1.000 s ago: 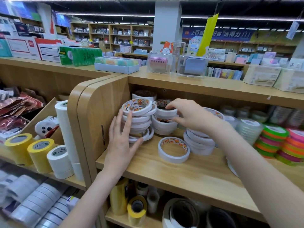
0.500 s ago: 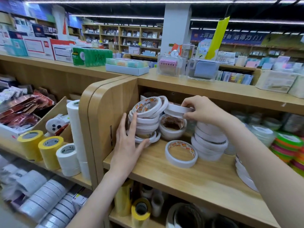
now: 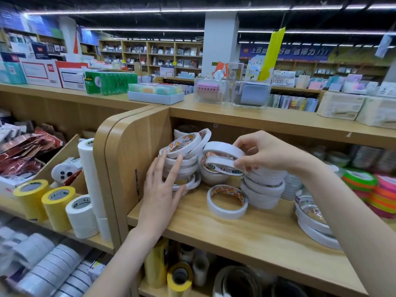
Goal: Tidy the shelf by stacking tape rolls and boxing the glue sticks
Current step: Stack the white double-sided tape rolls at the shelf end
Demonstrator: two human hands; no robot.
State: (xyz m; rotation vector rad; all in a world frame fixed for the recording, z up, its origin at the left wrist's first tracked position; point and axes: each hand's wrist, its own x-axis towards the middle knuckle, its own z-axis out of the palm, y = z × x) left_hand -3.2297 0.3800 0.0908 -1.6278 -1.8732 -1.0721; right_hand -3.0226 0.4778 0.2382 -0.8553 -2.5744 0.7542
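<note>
White double-sided tape rolls crowd the left end of a wooden shelf (image 3: pixel 246 230). My left hand (image 3: pixel 162 189) rests with straight fingers against a leaning stack of rolls (image 3: pixel 184 159) beside the shelf's side panel. My right hand (image 3: pixel 263 153) pinches two white rolls (image 3: pixel 222 159), lifted and tilted above a shorter stack (image 3: pixel 214 176). Another stack (image 3: pixel 263 187) stands under my right wrist. A single roll (image 3: pixel 227 201) lies flat at the front. No glue sticks are visible.
Bright neon tape rolls (image 3: pixel 364 185) and flat clear-wrapped rolls (image 3: pixel 315 221) fill the shelf's right side. Yellow tape rolls (image 3: pixel 57 206) and white ones sit on the lower left shelf. Boxes and clear cases (image 3: pixel 211 91) stand on the shelf top.
My right hand has lifted rolls off the middle stack and now holds two, tilted, slightly lower and nearer. My left hand stays pressed against the leaning left stack.
</note>
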